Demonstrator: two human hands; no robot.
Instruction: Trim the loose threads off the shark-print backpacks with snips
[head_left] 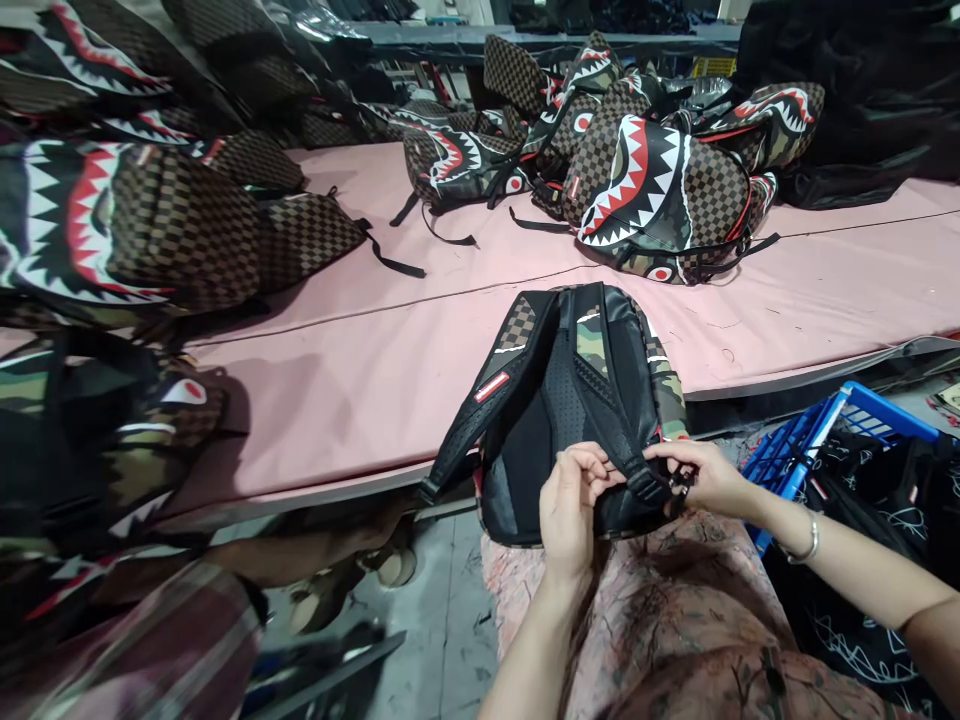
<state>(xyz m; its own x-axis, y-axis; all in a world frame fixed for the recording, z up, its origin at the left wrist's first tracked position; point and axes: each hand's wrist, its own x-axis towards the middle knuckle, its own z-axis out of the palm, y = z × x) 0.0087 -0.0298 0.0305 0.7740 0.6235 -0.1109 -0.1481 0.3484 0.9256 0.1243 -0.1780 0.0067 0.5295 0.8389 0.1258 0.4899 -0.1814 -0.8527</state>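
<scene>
A black backpack (555, 400) rests back side up on the pink table edge and my lap, with checkered and camouflage patches on its straps. My left hand (571, 500) is closed with its fingertips pinching the edge of the right-hand shoulder strap (611, 410), just left of the strap's buckle (646, 480). Right of that buckle, my right hand (701, 475) is closed around dark webbing; its exact grip is partly hidden. The other shoulder strap (480, 410) hangs over the bag's left side, untouched.
Several shark-mouth checkered backpacks (637, 190) lie across the pink table (337, 400), with more piled at left (180, 230). A blue crate (847, 410) with black bags stands at right. At lower left, another person's plaid clothing (187, 640) and arm show.
</scene>
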